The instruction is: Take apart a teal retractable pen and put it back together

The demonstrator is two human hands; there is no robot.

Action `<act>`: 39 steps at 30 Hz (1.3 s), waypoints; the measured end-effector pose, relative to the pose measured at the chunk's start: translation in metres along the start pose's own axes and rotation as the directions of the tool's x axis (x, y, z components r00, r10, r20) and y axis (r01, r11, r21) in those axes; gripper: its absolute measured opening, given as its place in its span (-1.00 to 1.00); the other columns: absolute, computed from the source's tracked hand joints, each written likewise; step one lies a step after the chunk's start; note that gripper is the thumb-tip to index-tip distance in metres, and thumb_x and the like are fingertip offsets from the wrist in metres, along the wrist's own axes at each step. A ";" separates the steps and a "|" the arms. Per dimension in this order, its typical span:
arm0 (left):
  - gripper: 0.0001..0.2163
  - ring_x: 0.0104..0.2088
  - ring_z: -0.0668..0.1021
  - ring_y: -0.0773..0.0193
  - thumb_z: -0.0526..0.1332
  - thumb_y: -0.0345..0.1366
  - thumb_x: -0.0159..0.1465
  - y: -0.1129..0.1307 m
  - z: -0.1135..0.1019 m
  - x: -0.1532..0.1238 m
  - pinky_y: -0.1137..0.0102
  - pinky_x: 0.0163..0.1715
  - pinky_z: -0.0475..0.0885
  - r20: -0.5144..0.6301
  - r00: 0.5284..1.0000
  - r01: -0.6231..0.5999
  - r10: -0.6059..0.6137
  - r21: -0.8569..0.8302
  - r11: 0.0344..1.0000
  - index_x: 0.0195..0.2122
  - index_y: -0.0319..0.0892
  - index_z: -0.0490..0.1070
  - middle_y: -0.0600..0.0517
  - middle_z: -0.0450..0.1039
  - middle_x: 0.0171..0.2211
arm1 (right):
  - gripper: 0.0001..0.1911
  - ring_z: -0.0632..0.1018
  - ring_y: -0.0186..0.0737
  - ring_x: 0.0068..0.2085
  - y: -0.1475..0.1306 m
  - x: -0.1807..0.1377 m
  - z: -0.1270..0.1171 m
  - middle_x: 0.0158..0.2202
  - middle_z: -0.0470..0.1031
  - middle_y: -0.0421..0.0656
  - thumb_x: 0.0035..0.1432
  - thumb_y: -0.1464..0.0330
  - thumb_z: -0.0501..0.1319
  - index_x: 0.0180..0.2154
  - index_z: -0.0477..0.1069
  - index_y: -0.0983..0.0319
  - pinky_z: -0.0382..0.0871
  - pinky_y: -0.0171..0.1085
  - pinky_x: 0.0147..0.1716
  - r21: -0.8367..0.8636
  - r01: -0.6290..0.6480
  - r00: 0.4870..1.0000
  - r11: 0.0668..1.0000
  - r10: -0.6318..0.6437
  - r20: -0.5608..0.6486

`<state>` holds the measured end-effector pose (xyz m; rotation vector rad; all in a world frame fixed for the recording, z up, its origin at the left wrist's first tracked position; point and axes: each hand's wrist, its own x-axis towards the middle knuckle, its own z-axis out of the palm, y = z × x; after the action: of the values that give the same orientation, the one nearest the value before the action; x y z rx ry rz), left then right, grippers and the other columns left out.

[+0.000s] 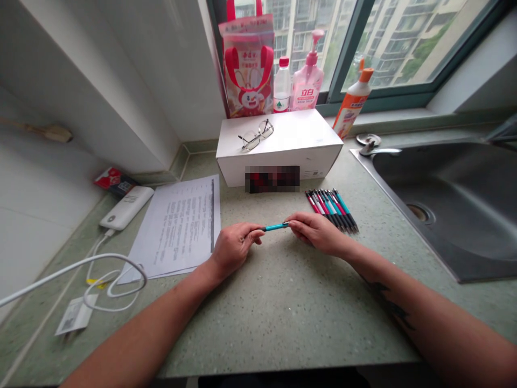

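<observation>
A teal pen (275, 227) is held level between both hands above the speckled counter (283, 302). My left hand (233, 247) pinches its left end with curled fingers. My right hand (317, 231) pinches its right end. Just right of my right hand lies a row of several red, teal and black pens (333, 208), side by side on the counter.
A white box (283, 143) with glasses (256, 135) on it stands behind. Printed sheets (180, 226), a power bank (126, 207) and white cable (100, 275) lie at left. A steel sink (452, 205) is at right. Bottles and a red bag line the window sill.
</observation>
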<state>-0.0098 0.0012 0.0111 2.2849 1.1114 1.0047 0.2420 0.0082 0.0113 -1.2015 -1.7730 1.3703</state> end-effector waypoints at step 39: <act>-0.76 -0.35 0.52 0.24 0.11 -0.20 0.42 0.006 0.010 -0.002 0.33 -0.28 0.41 0.055 0.994 -0.094 0.089 0.093 0.991 -0.17 -0.19 0.53 -0.03 0.54 -0.39 | -0.74 0.54 -0.17 -0.19 -0.015 -0.015 0.029 -0.14 0.54 -0.09 0.34 0.21 0.16 -0.03 0.47 0.16 0.35 -0.23 -0.23 -0.643 0.185 0.944 0.743 -0.317 -0.094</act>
<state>-0.0004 -0.0048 0.0071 2.4436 1.0640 0.9403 0.2190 -0.0189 0.0182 -1.2954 -2.2250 0.4663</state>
